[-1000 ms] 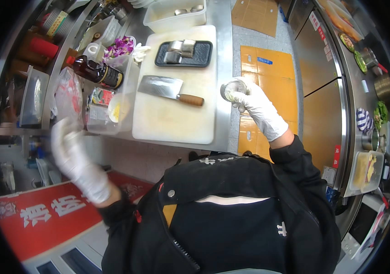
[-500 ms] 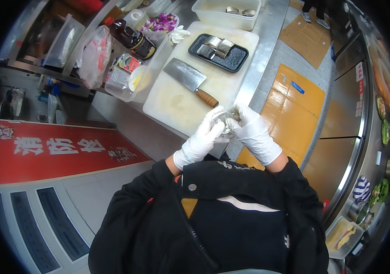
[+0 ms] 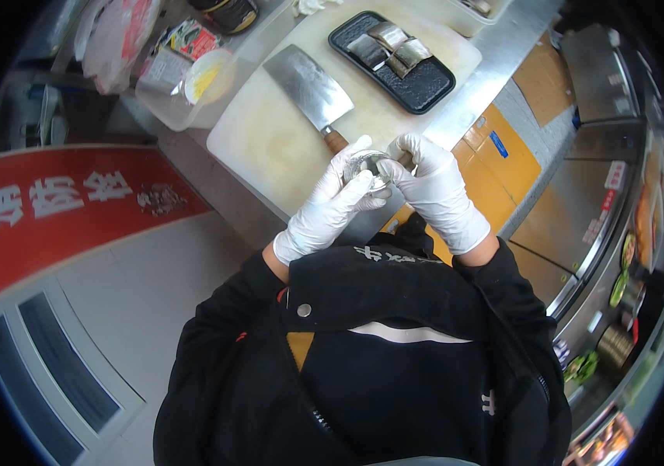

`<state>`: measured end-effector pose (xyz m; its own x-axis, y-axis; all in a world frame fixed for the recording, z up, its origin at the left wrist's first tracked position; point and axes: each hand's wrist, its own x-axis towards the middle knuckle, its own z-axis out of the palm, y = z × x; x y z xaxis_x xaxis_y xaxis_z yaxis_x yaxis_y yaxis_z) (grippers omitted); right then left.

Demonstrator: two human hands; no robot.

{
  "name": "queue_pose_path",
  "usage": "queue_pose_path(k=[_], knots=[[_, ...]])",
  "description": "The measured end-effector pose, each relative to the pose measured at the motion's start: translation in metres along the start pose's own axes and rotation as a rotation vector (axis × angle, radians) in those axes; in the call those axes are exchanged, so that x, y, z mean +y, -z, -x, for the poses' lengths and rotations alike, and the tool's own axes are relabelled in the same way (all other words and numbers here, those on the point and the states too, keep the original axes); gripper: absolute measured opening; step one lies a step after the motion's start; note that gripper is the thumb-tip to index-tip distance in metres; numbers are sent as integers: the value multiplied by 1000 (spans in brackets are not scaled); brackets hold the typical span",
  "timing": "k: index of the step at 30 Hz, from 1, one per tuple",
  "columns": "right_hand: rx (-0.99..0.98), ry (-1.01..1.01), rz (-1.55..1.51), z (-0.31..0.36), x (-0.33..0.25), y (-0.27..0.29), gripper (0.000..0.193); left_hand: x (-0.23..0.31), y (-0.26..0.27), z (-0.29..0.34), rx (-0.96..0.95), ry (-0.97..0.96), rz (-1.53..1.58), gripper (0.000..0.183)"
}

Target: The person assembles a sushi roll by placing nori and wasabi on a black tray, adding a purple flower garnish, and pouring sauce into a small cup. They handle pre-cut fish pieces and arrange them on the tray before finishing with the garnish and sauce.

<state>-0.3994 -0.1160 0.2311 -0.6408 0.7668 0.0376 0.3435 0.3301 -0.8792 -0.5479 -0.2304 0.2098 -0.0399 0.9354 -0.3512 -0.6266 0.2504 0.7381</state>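
My left hand (image 3: 328, 202), in a white glove, curls its fingers round a small, shiny, see-through round dish (image 3: 364, 161) in front of my chest. My right hand (image 3: 434, 180), gloved the same way, is closed with its fingertips at the dish's rim; what they pinch, if anything, is too small to make out. Just beyond my left hand lies a cleaver (image 3: 310, 84) with a wooden handle, flat on a white cutting board (image 3: 258, 132). A black tray (image 3: 419, 95) farther right on the board bears several silver-skinned fish pieces (image 3: 409, 56).
A clear plastic bin (image 3: 167, 109) left of the board holds packets and a small bowl with something yellow. Behind it stand a dark bottle (image 3: 229, 12) and a plastic bag (image 3: 118, 39). Flattened cardboard (image 3: 503, 171) covers floor to the right, beside steel cabinets (image 3: 545, 206).
The view has shifted, so the board, cleaver and tray sit higher in the picture. Both hands stay together at the round dish, which now shows more plainly between them.
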Motion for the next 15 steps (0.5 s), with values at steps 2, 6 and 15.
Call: queue_pose_path(k=[2,6,15], knots=[[-146,-24,-189,-6,11,14,14,-9,-14,1,56,-38,-1,57],[-357,-25,-274,-8,35,54,13,-32,-59,-2,178,-167,52,57],[-382,-23,-605,-11,70,119,17,-46,-107,-24,298,-130,126,40]])
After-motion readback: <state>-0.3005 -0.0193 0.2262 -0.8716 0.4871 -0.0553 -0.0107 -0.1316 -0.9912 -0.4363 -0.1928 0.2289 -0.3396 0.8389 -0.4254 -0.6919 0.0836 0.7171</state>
